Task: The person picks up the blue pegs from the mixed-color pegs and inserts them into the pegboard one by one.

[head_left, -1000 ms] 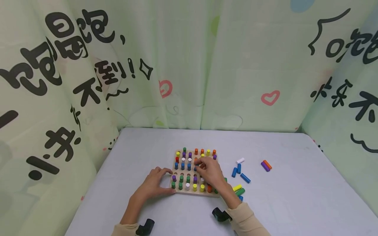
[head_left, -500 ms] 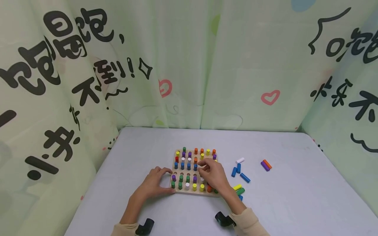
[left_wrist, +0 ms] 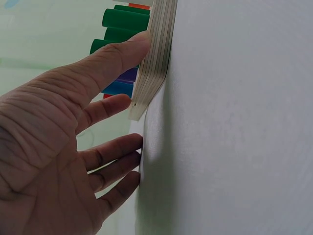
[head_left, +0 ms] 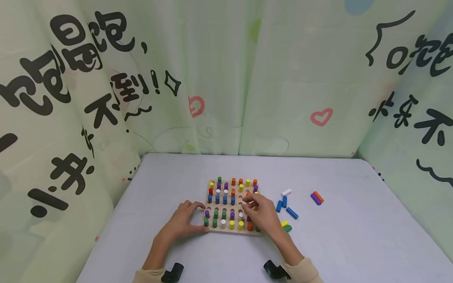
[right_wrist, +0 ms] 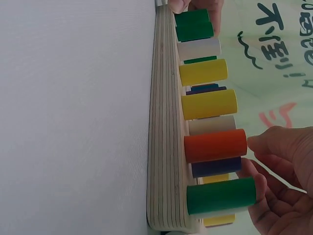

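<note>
The left sleeve (head_left: pixel 148 276) is showing plain beige cloth, the right sleeve (head_left: pixel 305 272) matching it; both are stopping on the forearms and leaving the left hand (head_left: pixel 183 221) and right hand (head_left: pixel 262 215) bare. Beside the cuffs, the left camera (head_left: pixel 172 272) and right camera (head_left: pixel 274 270) are showing stubby, rounded black bodies.

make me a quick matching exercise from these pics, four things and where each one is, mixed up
1. left hand
2. right hand
3. red peg
4. loose orange peg

A. upright in the board
B. lying beside a loose purple peg
C. at the board's left edge
D. over the board

Pairs: 1-C, 2-D, 3-A, 4-B
</note>
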The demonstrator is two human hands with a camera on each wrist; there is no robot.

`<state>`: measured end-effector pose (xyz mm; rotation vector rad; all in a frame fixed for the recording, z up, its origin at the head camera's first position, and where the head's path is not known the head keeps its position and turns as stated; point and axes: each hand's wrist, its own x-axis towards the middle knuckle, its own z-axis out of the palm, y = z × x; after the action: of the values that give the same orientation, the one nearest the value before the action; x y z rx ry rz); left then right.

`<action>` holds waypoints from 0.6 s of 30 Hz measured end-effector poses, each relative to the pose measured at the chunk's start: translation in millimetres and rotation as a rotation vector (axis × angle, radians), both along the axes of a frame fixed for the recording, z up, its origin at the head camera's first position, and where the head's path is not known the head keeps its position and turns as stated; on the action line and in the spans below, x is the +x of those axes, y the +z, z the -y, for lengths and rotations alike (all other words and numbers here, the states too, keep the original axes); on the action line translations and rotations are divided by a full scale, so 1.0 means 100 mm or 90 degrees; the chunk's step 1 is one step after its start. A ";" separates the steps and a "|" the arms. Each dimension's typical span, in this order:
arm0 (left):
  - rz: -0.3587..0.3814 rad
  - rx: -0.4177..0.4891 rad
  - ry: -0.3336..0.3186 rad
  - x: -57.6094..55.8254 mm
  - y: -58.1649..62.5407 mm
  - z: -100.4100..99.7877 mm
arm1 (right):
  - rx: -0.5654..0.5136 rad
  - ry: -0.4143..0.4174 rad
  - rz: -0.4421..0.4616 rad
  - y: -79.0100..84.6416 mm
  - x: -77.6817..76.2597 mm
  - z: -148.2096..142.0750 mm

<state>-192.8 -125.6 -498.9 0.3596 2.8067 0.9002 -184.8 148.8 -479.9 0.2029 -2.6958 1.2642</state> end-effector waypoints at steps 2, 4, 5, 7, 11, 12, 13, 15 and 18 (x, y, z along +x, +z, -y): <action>-0.002 -0.001 -0.001 0.00 0.00 0.00 | -0.001 -0.002 -0.001 0.01 0.02 -0.02; 0.000 0.000 0.001 0.01 0.00 0.00 | -0.004 -0.005 -0.001 0.01 0.04 -0.04; 0.000 0.001 0.000 0.01 0.00 0.00 | -0.004 -0.005 -0.001 0.01 0.06 -0.06; -0.001 0.000 -0.003 0.02 0.01 0.00 | -0.005 -0.006 -0.003 0.02 0.08 -0.08; -0.003 -0.001 -0.004 0.02 0.02 0.01 | -0.009 -0.007 -0.007 0.03 0.12 -0.13; -0.004 -0.002 -0.004 0.02 0.01 0.01 | -0.011 -0.007 -0.010 0.03 0.12 -0.15; -0.004 -0.003 -0.004 0.02 0.01 0.01 | -0.011 -0.008 -0.013 0.03 0.13 -0.17; -0.004 -0.005 -0.006 0.02 0.02 0.01 | -0.006 -0.012 -0.015 0.03 0.15 -0.20; -0.005 -0.005 -0.008 0.01 0.02 0.01 | 0.002 -0.022 -0.019 0.03 0.16 -0.25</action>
<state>-191.4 -126.6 -497.0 0.3787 2.8108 0.8865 -168.6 174.0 -477.1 0.1723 -2.6643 1.2384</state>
